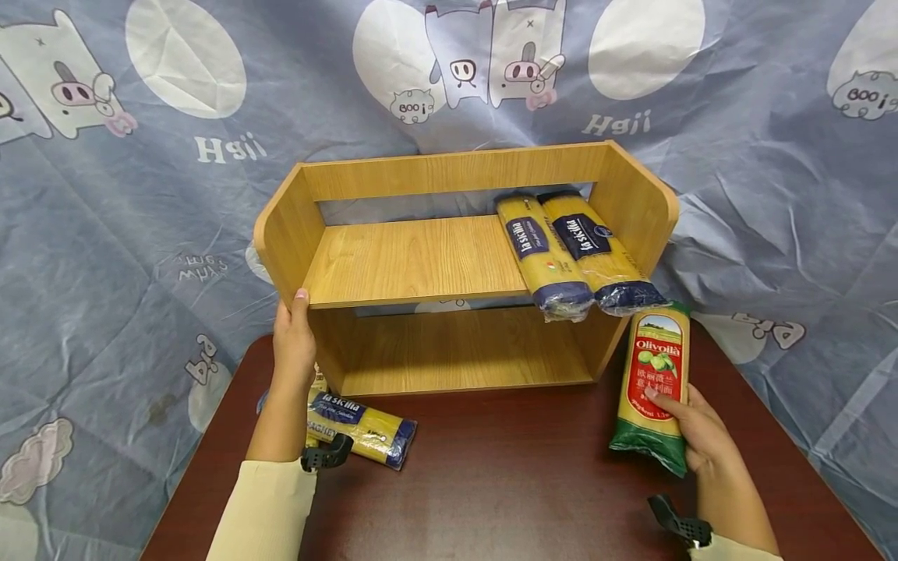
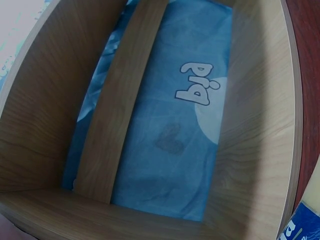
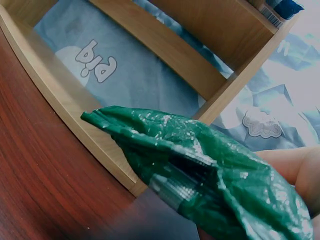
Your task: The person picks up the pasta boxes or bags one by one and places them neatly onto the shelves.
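Observation:
My right hand (image 1: 705, 432) grips a pasta packet (image 1: 655, 382) with a red label and green ends, beside the right side of a wooden shelf (image 1: 421, 261). In the right wrist view the packet's green end (image 3: 200, 170) fills the foreground, with part of the hand (image 3: 295, 172) behind it. My left hand (image 1: 293, 343) holds the shelf's left side panel, thumb up at the front edge; in the left wrist view only the shelf's inside (image 2: 260, 125) shows clearly. Two yellow spaghetti packets, one (image 1: 540, 253) left of the other (image 1: 596, 249), lie on the upper board's right end.
Another yellow spaghetti packet (image 1: 361, 425) lies on the dark red table (image 1: 491, 475) at the shelf's front left, partly hidden by the left arm. Something pale behind that arm is mostly covered. A patterned blue cloth (image 1: 140, 234) hangs behind and around the table.

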{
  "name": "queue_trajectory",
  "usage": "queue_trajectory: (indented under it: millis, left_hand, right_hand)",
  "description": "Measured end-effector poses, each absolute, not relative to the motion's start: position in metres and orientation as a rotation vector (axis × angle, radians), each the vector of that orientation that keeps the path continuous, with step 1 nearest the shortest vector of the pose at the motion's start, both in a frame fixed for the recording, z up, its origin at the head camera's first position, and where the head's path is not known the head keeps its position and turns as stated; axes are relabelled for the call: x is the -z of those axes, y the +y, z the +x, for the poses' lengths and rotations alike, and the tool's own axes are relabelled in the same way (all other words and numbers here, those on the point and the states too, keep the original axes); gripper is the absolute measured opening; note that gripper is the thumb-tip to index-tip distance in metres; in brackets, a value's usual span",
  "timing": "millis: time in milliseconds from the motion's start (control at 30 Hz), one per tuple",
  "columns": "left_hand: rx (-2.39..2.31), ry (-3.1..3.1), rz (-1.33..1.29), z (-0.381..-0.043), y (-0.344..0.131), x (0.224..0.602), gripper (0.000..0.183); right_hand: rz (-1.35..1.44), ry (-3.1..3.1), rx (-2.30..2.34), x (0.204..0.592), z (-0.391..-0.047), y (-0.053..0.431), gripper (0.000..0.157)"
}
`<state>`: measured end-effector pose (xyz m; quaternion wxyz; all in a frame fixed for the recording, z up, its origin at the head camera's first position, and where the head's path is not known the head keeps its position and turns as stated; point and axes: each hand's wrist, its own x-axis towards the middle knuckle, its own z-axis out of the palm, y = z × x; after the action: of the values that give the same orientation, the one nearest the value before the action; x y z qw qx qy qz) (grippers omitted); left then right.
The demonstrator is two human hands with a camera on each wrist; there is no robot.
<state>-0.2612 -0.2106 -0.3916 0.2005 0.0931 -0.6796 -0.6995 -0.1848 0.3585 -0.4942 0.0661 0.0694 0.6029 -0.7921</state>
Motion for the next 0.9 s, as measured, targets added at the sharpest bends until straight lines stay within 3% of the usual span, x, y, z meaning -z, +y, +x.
queue_trajectory:
  millis: [900]
  left_hand:
    - [1.939,-1.907,0.248,-0.260,-0.209,0.388,0.053]
  right_hand:
    - [0.044,1.786,2.546,0.473,-0.177,0.350,0.044]
